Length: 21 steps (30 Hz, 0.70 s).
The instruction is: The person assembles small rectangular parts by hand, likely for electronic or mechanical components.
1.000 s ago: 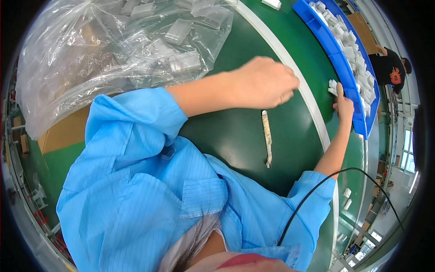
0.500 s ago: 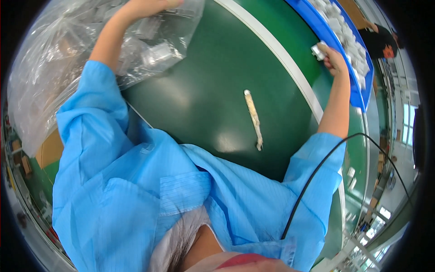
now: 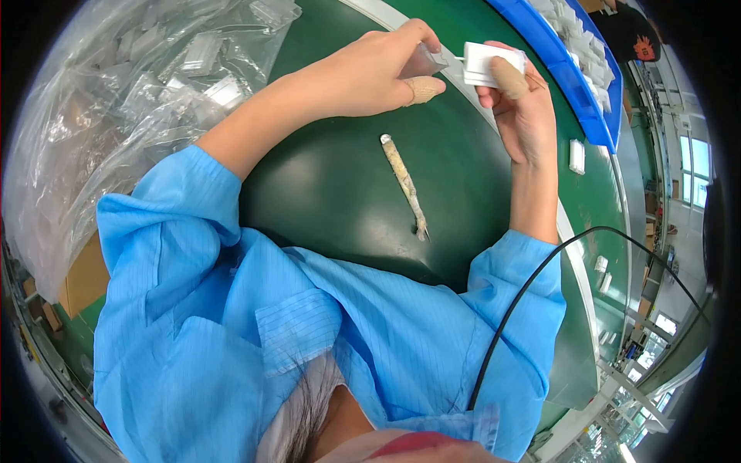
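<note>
The small white rectangular block [image 3: 494,64] sits in my right hand [image 3: 519,104], pinched between thumb and fingers above the far part of the dark green mat [image 3: 340,201]. Its long axis runs roughly left to right, with one short end pointing left toward my other hand. My right thumb, wrapped in tan finger tape, lies across the block's right end.

My left hand [image 3: 378,65] is just left of the block, fingers curled around a small clear plastic bag [image 3: 427,58] held at its fingertips. The bag's open end faces the block; the two are close, but I cannot tell whether they touch. The left thumb also wears tan tape.

Nearer, a slim worn off-white stick-shaped tool [image 3: 404,184] lies free on the mat, its long axis running from far-left to near-right, well apart from both hands.

To the far left sits a large clear plastic sack of small bagged parts [image 3: 116,100]. To the far right, a blue plastic tray [image 3: 575,69] holds more white pieces. A single white block [image 3: 576,156] lies on the green surface beyond the white border strip, right of my right wrist. A black cable [image 3: 540,278] curves over my blue right sleeve.
</note>
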Each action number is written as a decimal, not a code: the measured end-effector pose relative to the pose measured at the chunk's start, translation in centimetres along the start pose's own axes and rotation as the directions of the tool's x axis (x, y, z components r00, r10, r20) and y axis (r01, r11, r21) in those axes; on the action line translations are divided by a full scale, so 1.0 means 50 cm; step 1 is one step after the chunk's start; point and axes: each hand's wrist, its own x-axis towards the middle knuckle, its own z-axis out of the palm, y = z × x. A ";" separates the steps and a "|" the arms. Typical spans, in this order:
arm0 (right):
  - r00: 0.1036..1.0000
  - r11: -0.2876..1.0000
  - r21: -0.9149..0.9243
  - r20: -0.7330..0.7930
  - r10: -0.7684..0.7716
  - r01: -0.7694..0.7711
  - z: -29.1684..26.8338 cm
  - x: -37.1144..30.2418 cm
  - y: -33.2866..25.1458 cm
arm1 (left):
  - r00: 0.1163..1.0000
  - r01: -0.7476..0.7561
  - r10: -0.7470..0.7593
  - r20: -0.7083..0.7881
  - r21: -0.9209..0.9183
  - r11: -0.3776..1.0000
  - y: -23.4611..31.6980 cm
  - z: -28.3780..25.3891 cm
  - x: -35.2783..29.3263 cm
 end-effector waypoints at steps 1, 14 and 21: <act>0.998 0.995 -0.092 -0.026 -0.052 0.049 0.011 -0.005 0.003 | 0.999 0.050 -0.050 0.020 -0.024 0.998 0.004 0.001 -0.009; 0.985 0.739 -0.651 0.107 -0.138 0.174 0.040 -0.041 -0.021 | 0.978 0.002 0.016 0.209 -0.087 0.996 -0.030 -0.010 -0.014; 0.997 0.959 -0.279 0.034 0.071 -0.059 0.019 -0.024 -0.002 | 0.980 -0.036 0.084 0.183 -0.250 0.968 -0.041 -0.006 -0.008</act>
